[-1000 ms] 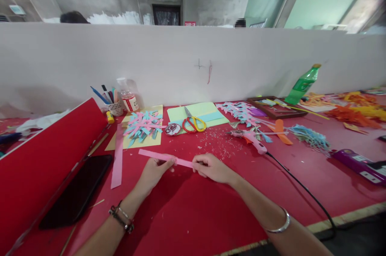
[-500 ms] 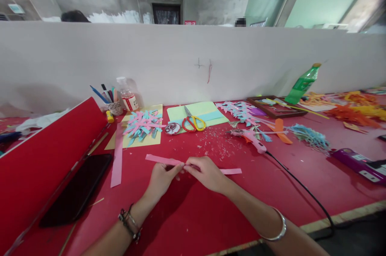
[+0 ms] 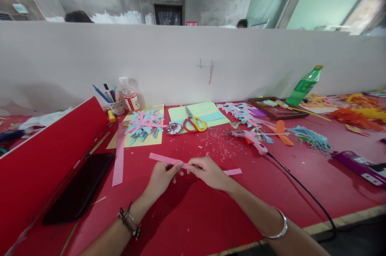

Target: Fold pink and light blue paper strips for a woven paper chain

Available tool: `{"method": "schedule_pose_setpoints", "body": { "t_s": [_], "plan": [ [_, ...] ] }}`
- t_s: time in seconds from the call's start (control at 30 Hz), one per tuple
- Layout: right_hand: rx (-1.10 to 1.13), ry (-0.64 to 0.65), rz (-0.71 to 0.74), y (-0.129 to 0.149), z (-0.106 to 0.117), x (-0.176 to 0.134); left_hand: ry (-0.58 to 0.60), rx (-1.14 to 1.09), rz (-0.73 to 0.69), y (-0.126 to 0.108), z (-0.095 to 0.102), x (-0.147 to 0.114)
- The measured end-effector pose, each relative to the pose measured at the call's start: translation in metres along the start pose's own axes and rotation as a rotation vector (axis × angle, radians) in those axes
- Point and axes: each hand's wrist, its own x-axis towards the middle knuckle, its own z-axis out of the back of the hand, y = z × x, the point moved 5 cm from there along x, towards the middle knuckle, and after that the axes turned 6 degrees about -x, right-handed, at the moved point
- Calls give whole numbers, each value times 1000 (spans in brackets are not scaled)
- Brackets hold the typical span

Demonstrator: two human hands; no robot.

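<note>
A pink paper strip (image 3: 164, 159) runs between my two hands above the red table. My left hand (image 3: 164, 175) pinches it near the middle, thumb on top. Close beside it, my right hand (image 3: 206, 171) grips the same strip between thumb and fingers, and covers part of it; the far end sticks out to the right. A short piece of strip shows between the fingertips. Another pink paper strip (image 3: 118, 163) lies flat to the left of my hands. Beyond them are scissors (image 3: 194, 123) with red and yellow handles on green and blue paper.
Pink and blue paper scraps (image 3: 143, 125) are heaped on yellow sheets. A pink glue gun (image 3: 251, 140) with a black cord (image 3: 301, 187) lies at right, a phone (image 3: 80, 187) at left. Behind stand a pen cup (image 3: 116, 107), a clear bottle (image 3: 129, 95) and a green bottle (image 3: 304, 86).
My hands have drawn slightly apart, so a bit more of the strip shows between the fingertips. The whole view has shifted slightly.
</note>
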Motion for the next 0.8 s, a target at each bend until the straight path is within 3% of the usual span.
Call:
{"method": "schedule_pose_setpoints", "body": {
  "t_s": [0.33,0.7,0.8],
  "plan": [
    [40,3,-17,1,0,0,-49,20,-7,2,6,3],
    [116,-2,-90,-5,4,-1,-377,-300,-67,10,56,15],
    [176,13,-112,-8,3,-2,-301,-372,-108,8,54,16]
  ]
}}
